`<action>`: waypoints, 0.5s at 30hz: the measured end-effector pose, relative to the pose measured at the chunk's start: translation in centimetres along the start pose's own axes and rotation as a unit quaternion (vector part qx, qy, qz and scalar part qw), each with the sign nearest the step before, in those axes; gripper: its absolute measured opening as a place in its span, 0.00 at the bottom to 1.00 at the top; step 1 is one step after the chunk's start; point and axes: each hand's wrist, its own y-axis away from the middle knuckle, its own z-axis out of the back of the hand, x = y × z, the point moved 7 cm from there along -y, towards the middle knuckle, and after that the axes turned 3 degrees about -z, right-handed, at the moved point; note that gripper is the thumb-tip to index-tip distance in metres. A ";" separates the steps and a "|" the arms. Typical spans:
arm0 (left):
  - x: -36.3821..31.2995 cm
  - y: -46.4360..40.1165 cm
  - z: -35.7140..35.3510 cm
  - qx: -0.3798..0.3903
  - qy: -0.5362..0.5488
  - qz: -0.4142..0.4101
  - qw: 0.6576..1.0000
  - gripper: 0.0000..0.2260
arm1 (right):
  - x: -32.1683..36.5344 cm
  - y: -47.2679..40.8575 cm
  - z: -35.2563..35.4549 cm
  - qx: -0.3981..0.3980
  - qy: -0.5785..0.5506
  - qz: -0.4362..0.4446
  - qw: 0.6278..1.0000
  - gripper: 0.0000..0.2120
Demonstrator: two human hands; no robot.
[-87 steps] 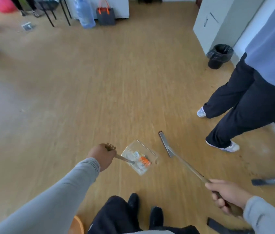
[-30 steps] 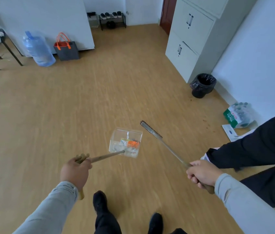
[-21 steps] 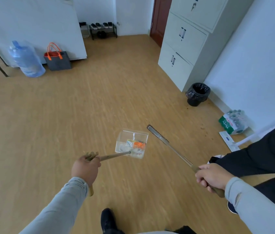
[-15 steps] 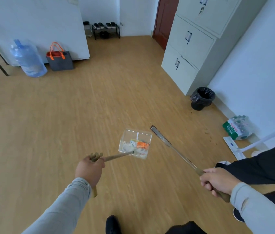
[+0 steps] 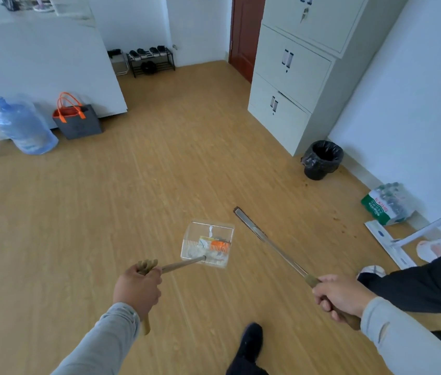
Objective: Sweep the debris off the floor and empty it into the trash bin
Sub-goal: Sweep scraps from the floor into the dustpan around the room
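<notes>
In the head view no writing can be read: the green-and-white plastic-wrapped pack by the right wall carries print too blurred to make out.

The wide tan wood-plank floor lies open ahead, bounded on the right by the tall grey metal cabinet and the white wall, and on the left by a blue water jug and a grey bag with orange handles. A flat white mop lies near the right wall, and another person's dark-clothed leg crosses the lower right corner.

The left hand is clenched round the tan handle of a clear plastic box-shaped dustpan, held up off the floor at centre. Inside sits the debris: white scraps and one orange piece. The right hand grips the brown end of a long thin metal-shafted broom, whose narrow flat head points away, just beside the dustpan's right edge.

The round black bag-lined trash bin stands against the cabinet's corner, well apart from the dustpan, with small brown specks scattered on the floor beside it.
</notes>
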 end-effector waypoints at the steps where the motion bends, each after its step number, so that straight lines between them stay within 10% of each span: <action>1: -1.1 -0.9 -0.8 0.000 0.013 -0.001 1.000 0.04 | 0.7 -1.0 0.7 0.005 -0.004 -0.003 1.000 0.04; 15: -13.2 -9.8 -7.9 0.007 0.061 -0.022 0.998 0.05 | 10.7 -8.2 6.3 0.021 -0.031 0.003 0.999 0.06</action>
